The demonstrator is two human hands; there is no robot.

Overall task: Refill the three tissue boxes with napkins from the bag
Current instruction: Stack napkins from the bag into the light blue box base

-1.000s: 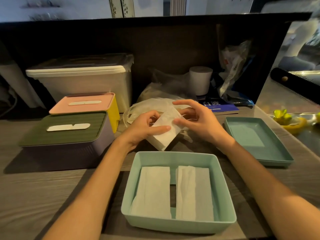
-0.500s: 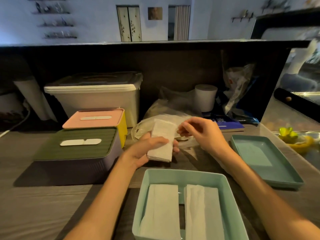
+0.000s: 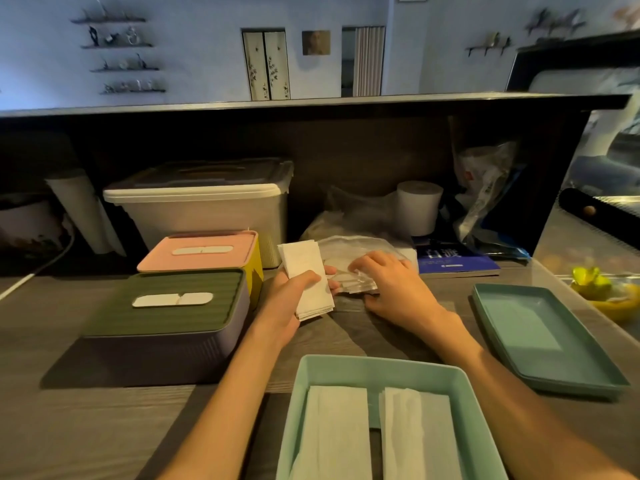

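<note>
Head view, worktop (image 3: 104, 427). Left hand (image 3: 292, 299): grip clenched on folded napkin stack (image 3: 306, 280), thumb across front, stack upright-ish, tilted slightly, held above the worktop just left of napkin bag (image 3: 360, 251). Right hand (image 3: 391, 285): fingers curled down into/onto the clear bag mouth; whether pinching plastic or more napkins, cannot tell. Open teal box (image 3: 381, 365) nearest viewer, two napkin piles side by side inside w/ gap between; teal lid (image 3: 540, 341) lying apart at right. Green-lidded box (image 3: 166, 306) and pink-lidded box (image 3: 202, 251) at left, both closed, slots showing white. Judged step: gathering another batch for the teal box. Risks: (1) one-handed hold on a loose stack, so lower sheets likely to fan out or slip if thumb pressure eases; (2) thin bag prob. drags or lifts w/ the right hand, since nothing pins it, and could spill remaining napkins onto the worktop; (3) stack dropped in crooked may straddle the two existing piles, bunch up, and stop the lid seating; (4) overfilling, same result, plus jammed dispensing through the slot. Fill level of the two closed boxes not visible.
</note>
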